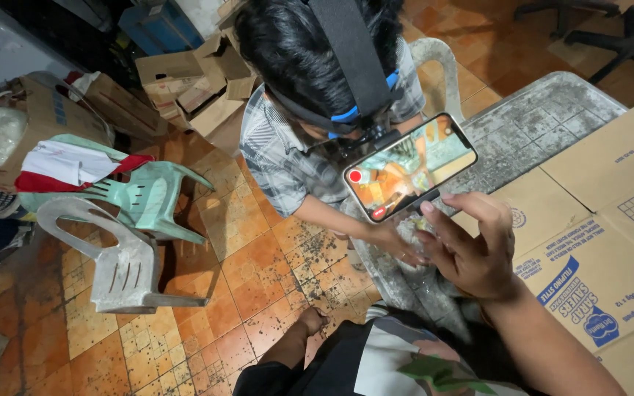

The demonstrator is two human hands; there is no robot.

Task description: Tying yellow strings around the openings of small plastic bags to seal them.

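Observation:
My right hand (471,253) reaches in from the lower right with its fingers spread and holds nothing. Its fingertips are at the lower edge of a phone (410,166) whose screen is lit. The phone is mounted on a black head strap (346,44) worn by a person in a checked shirt (277,150), who sits across from me and leans forward. That person's hand (394,246) rests on a clear plastic bag (414,233) at the edge of the grey table (530,125), just left of my palm. My left hand is not visible.
Flattened cardboard sheets (603,242) cover the right of the table. To the left, on the orange tiled floor (258,279), stand a green plastic chair (148,198) draped with cloth and a tipped white chair (122,264). Cardboard boxes (192,88) are piled behind.

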